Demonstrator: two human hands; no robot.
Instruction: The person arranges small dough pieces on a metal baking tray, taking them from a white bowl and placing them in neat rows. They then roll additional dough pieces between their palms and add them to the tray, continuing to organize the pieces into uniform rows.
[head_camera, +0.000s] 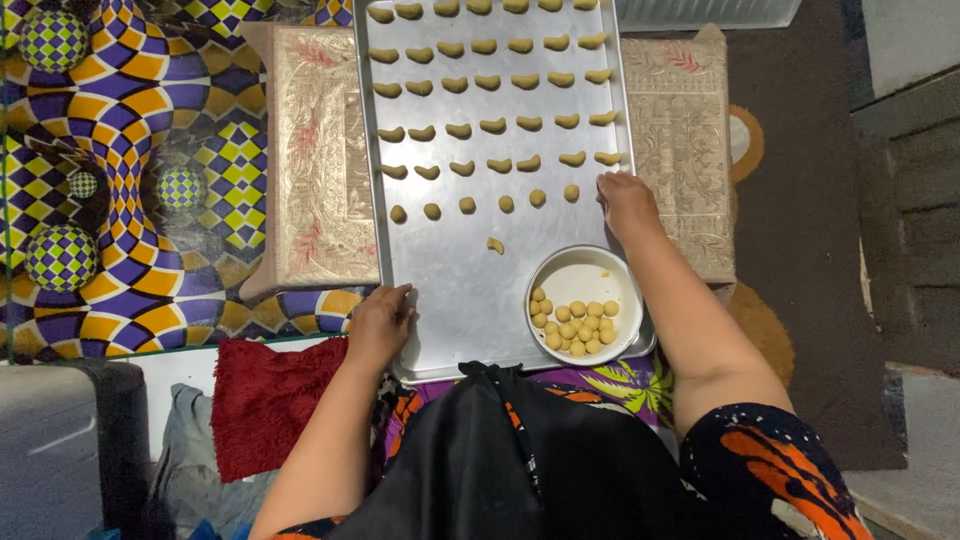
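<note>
1. Dough pieces (489, 85) lie in neat rows of crescents on the metal baking tray (450, 290), all beyond both your hands, filling its far half.

2. Your right hand (626, 203) rests at the tray's right edge, fingers curled down at the end of the row of small round dough balls (468, 205); you cannot tell whether a piece is pinched under the fingertips.

3. Your left hand (382, 322) lies palm down on the tray's near left edge, fingers loosely together, holding nothing.

4. Between your hands the tray is mostly bare metal; one lone crescent (495, 245) sits there, apart from the rows.

5. Just inside your right forearm, a round white bowl (590, 275) sits at the tray's near right corner, with a heap of rolled balls (576, 326) gathered on its near side.

6. Beneath the tray, an embossed, pale gold box (310, 160) juts out beyond your left hand, and a matching one (685, 150) sits beyond your right hand.

7. Left of your left hand spreads a patterned floor mat (110, 150) in purple, yellow and green; a red shaggy cloth (265, 400) lies beside your left forearm.

8. Right of your right arm is a dark mat (810, 250).
</note>
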